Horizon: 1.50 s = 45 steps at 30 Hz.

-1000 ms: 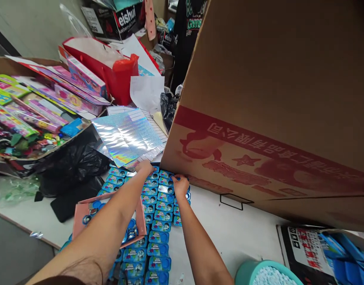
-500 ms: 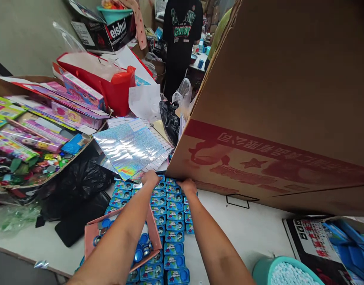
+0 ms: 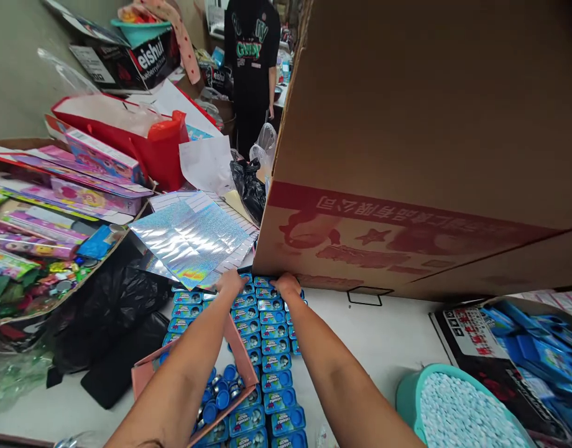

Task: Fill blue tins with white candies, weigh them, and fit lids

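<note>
Columns of small blue tins [image 3: 276, 381] run over the desk [image 3: 374, 336] from the near edge to the hands, lying flat and close enough that a push on one would probably travel down its column. Over the nearer columns stands a pink box [image 3: 242, 355] of loose blue caps [image 3: 223, 398], with the left forearm above it; that elbow is best held high so the box is not dragged. The right forearm wants the same care beside the teal bucket [image 3: 408, 398] of pale pellets [image 3: 463, 404].

At the far ends, the left hand [image 3: 232, 283] and right hand [image 3: 288, 285] reach to neighbouring columns, fingers bent inward. Their fingertips are mostly hidden, so I can't tell whether either pinches a tin or merely rests against it. Light, level pressure from both sides would likely suit best, with no lifting at the edges.

Just beyond, a large cardboard box [image 3: 407, 124] leaves the right hand little room. Shiny sheets [image 3: 188, 236] lie close to the left hand. Past them come a red bag [image 3: 165, 155] and, farther into the cluttered room, a person in black [image 3: 251, 68].
</note>
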{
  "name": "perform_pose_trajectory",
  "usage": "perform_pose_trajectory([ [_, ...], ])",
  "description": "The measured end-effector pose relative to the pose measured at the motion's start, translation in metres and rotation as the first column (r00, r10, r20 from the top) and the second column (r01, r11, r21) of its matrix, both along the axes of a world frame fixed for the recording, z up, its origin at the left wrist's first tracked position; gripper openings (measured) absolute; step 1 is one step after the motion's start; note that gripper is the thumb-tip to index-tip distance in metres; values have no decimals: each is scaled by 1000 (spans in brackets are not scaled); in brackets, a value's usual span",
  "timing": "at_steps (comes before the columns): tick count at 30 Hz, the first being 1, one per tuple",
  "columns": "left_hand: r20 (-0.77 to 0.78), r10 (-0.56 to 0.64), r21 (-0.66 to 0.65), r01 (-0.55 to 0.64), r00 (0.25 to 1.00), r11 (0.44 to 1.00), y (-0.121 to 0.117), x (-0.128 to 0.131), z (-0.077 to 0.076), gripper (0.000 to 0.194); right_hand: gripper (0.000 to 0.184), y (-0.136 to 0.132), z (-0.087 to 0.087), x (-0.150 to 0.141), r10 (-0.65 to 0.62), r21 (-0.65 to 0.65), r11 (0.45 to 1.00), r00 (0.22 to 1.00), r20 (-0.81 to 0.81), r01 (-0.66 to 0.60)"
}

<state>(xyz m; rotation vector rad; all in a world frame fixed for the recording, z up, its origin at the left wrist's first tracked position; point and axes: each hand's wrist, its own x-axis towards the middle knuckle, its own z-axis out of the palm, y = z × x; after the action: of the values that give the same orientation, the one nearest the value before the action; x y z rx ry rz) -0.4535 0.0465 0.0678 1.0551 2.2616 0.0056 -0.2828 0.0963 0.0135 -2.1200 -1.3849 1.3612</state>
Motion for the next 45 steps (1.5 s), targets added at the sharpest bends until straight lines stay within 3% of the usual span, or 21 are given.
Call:
perform_pose_trajectory([
  [4,-24,-117,163,120,993,979,-31,24,16,40,26,-23,14,11,-94,-77,994,959,-266,76],
  [7,109,-234,410,171,966,896,-56,47,18,29,23,-47,26,23,-181,-162,980,853,-489,115],
  [12,327,-226,600,-16,918,800,-85,88,15,27,9,-78,43,41,-271,-219,962,653,-707,162],
  [17,298,-332,732,8,895,681,-104,109,14,27,17,-100,39,37,-369,-242,917,446,-816,317],
  [21,449,-202,689,-193,870,699,-110,114,9,27,20,-116,34,26,-347,-150,902,471,-811,406],
  [23,626,-95,589,-390,774,708,-111,117,4,30,21,-122,34,22,-303,-74,907,521,-798,414],
  [24,724,-21,503,-505,690,701,-111,118,2,32,21,-124,34,21,-270,-27,911,546,-793,411],
  [27,911,231,141,-786,340,602,-109,123,-5,31,21,-127,36,17,-163,99,922,607,-778,375],
  [29,933,324,-36,-855,157,518,-106,125,-7,26,21,-126,38,13,-117,139,930,634,-765,339],
  [31,934,346,-91,-872,93,481,-102,123,-8,22,23,-123,39,9,-99,143,939,645,-758,313],
  [32,930,340,-51,-865,141,499,-99,121,-8,20,23,-120,38,6,-96,138,942,641,-761,305],
  [35,846,291,186,-758,447,625,-89,109,-8,13,27,-110,33,-2,-102,130,938,613,-783,322],
  [37,752,257,302,-664,607,684,-81,94,-7,14,31,-101,26,-4,-125,143,923,629,-768,358],
  [41,572,234,430,-530,786,731,-60,55,-5,16,34,-83,11,5,-188,233,886,769,-611,402],
  [45,328,172,480,-320,929,817,-41,24,-4,12,21,-69,-1,21,-99,293,934,937,-336,204],
])
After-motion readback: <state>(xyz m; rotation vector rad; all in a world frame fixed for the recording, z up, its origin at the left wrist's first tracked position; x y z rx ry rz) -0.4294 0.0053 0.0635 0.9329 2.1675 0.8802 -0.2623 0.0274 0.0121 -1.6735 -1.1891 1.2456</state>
